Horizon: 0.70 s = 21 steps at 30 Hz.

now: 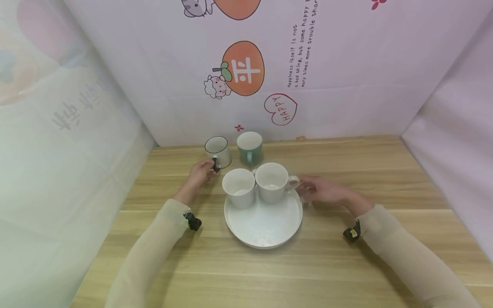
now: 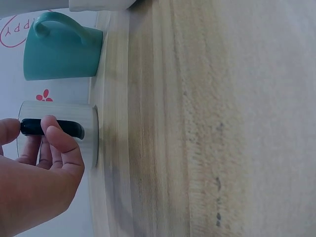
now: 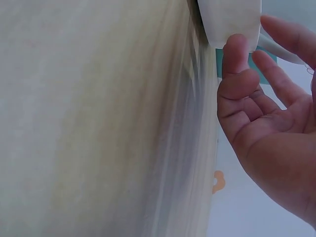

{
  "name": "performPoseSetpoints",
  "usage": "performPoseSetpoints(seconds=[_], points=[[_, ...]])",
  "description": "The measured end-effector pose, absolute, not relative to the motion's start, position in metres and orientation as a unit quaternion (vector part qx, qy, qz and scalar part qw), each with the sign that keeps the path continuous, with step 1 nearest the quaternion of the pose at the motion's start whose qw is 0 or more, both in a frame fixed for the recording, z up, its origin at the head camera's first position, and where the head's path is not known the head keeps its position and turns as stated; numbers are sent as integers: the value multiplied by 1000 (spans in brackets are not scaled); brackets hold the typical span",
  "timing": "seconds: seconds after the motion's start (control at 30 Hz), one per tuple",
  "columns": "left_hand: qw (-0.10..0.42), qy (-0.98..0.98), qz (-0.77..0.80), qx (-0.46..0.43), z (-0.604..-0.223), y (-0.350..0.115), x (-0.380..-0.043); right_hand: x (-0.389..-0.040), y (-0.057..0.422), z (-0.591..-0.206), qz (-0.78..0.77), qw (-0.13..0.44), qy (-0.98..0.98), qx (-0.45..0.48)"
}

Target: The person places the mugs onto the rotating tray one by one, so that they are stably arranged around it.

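At the back left, my left hand (image 1: 201, 172) grips the black handle (image 2: 74, 128) of a white mug with a dark rim (image 1: 223, 156). Its thumb and fingers curl about that handle in the left wrist view. A teal mug (image 1: 250, 154) stands just right of this mug, its handle facing me. On a round white tray (image 1: 265, 229) sit two white mugs, the left one (image 1: 240, 194) and the right one (image 1: 271, 188), side by side near its far edge. My right hand (image 1: 323, 190) is at the tray's right edge beside the right mug's handle, fingers loosely bent and apart.
The wooden table (image 1: 269, 278) runs back to a printed white cloth (image 1: 339, 85) hanging behind the mugs. More white cloth (image 1: 50, 171) hangs along the left side and also at the right. Small black cameras sit on both wrists.
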<state>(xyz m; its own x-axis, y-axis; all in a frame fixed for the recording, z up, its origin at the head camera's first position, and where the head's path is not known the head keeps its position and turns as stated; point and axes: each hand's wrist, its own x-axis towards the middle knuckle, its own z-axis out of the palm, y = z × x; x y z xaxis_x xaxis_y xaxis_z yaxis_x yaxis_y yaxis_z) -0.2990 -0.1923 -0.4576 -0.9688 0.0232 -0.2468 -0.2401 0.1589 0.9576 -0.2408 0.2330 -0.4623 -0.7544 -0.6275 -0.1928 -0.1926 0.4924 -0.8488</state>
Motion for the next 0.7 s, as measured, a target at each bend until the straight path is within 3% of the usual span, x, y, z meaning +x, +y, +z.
performPoseSetpoints(seconds=[0.7], points=[[124, 733, 665, -70, -459, -192, -306, -240, 232, -468, -408, 204, 848, -271]])
